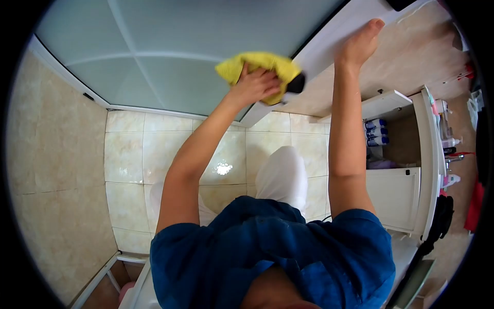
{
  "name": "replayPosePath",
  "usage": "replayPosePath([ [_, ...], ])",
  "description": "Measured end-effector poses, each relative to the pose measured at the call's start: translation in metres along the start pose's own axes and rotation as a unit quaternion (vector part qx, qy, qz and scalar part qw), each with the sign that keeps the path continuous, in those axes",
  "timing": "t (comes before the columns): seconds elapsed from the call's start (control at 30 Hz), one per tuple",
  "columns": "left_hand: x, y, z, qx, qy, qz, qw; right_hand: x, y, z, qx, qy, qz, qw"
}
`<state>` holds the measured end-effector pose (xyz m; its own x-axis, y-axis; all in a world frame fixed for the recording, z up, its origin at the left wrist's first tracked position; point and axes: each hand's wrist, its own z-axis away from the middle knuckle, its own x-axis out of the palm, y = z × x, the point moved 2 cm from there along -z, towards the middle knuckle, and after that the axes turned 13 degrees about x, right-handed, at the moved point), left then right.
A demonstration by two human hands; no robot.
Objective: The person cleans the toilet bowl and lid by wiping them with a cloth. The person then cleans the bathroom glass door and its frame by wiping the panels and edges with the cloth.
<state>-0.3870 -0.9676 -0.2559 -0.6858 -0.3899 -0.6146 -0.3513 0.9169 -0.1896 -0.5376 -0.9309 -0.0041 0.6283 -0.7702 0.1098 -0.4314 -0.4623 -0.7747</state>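
Note:
My left hand [254,86] is on a bunched yellow cloth [234,67], its fingers bent over the fabric. The cloth lies at the edge of a frosted glass door panel [170,31], beside the white frame [321,44]. A blurred black object [296,83] shows at the cloth's right side; I cannot make out whether it is a handle. My right hand [358,46] rests against the white frame higher up, with its arm outstretched. One fingertip points up and right, and nothing shows in that hand; its other fingers are partly hidden.
On the right, a white cabinet [393,193] has an open door [386,105] and blue-and-white packages [376,132] inside. Bottles [451,180] and a faucet [454,158] line its counter. Wet tiles [221,149] cover the floor. A tiled wall [56,139] stands at left.

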Motion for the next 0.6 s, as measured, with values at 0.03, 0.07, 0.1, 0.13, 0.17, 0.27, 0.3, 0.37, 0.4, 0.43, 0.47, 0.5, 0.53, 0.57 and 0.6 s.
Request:
replayPosePath([
  [0.03, -0.008, 0.000, -0.026, 0.006, 0.089, -0.045, 0.995, -0.003, 0.001, 0.002, -0.012, -0.009, 0.015, 1.000],
  [0.07, -0.021, -0.001, -0.050, 0.006, 0.111, -0.115, 0.987, -0.006, 0.004, 0.004, -0.007, 0.001, 0.029, 1.000],
  [0.1, -0.018, -0.001, -0.058, 0.006, 0.124, -0.170, 0.978, -0.008, 0.007, 0.004, -0.003, 0.009, 0.043, 0.999],
  [0.13, -0.015, -0.005, -0.054, 0.031, 0.123, -0.176, 0.976, -0.009, 0.009, 0.006, 0.000, 0.015, 0.056, 0.998],
  [0.17, -0.015, -0.010, -0.048, 0.056, 0.121, -0.184, 0.974, -0.009, 0.007, 0.011, -0.117, 0.056, 0.132, 0.983],
  [0.27, -0.013, -0.026, -0.003, 0.089, 0.014, -0.152, 0.984, -0.007, 0.003, 0.053, -0.384, 0.028, 0.240, 0.891],
  [0.3, -0.008, -0.035, 0.018, 0.074, -0.023, -0.143, 0.987, -0.006, 0.022, 0.068, -0.452, -0.018, 0.250, 0.856],
  [0.37, -0.006, -0.055, 0.051, 0.044, -0.054, -0.144, 0.987, 0.005, 0.051, 0.112, -0.443, -0.189, 0.293, 0.826],
  [0.4, -0.011, -0.064, 0.060, 0.031, -0.048, -0.153, 0.987, 0.012, 0.065, 0.128, -0.422, -0.260, 0.311, 0.811],
  [0.43, -0.018, -0.073, 0.069, 0.018, -0.043, -0.162, 0.986, 0.021, 0.076, 0.134, -0.402, -0.274, 0.337, 0.806],
  [0.47, -0.023, -0.084, 0.074, -0.014, -0.024, -0.168, 0.985, 0.030, 0.086, 0.137, -0.384, -0.288, 0.362, 0.799],
  [0.5, -0.031, -0.095, 0.077, -0.044, -0.005, -0.174, 0.984, 0.039, 0.094, 0.137, -0.366, -0.301, 0.387, 0.791],
  [0.53, -0.042, -0.107, 0.077, -0.067, -0.004, -0.185, 0.980, 0.050, 0.102, 0.128, -0.355, -0.281, 0.410, 0.792],
  [0.57, -0.053, -0.116, 0.076, -0.093, 0.003, -0.197, 0.976, 0.062, 0.108, 0.124, -0.378, -0.255, 0.423, 0.783],
  [0.6, -0.063, -0.124, 0.076, -0.120, 0.015, -0.196, 0.973, 0.073, 0.111, 0.121, -0.400, -0.226, 0.436, 0.774],
])
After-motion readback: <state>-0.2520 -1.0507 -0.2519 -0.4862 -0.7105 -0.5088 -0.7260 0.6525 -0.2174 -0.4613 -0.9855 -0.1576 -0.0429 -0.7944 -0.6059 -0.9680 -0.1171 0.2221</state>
